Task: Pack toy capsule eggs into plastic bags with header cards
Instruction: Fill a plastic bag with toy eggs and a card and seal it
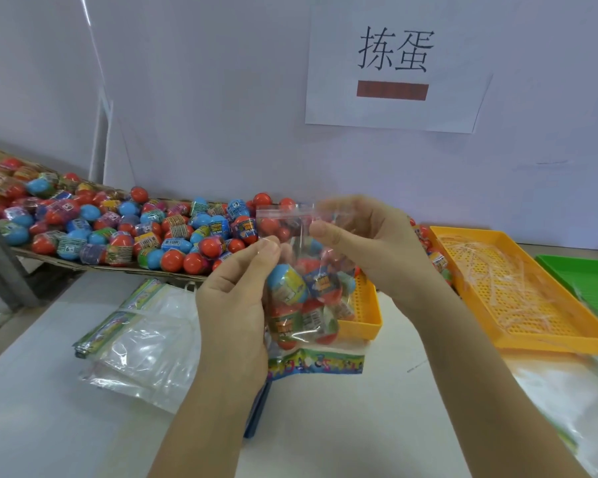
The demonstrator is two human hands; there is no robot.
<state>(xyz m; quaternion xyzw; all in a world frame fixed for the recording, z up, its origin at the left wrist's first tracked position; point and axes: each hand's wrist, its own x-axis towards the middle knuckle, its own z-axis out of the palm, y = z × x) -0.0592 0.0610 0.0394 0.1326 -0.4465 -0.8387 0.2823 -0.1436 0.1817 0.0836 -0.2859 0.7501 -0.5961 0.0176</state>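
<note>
Around: loose eggs (118,229) at 10 o'clock, empty bags (145,343) at 8, orange tray (549,342) at 3.
Task thing: filled bag (304,294), centre.
Grip: left hand (235,305) and right hand (370,243) both pinch its top edge.

One filled bag (301,288); two orange trays (373,317) (553,341) — one green tray (580,267); one sign (394,108) (loose eggs (118,232) beyond counting).

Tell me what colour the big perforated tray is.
The tray is orange; the head view shows it.
</note>
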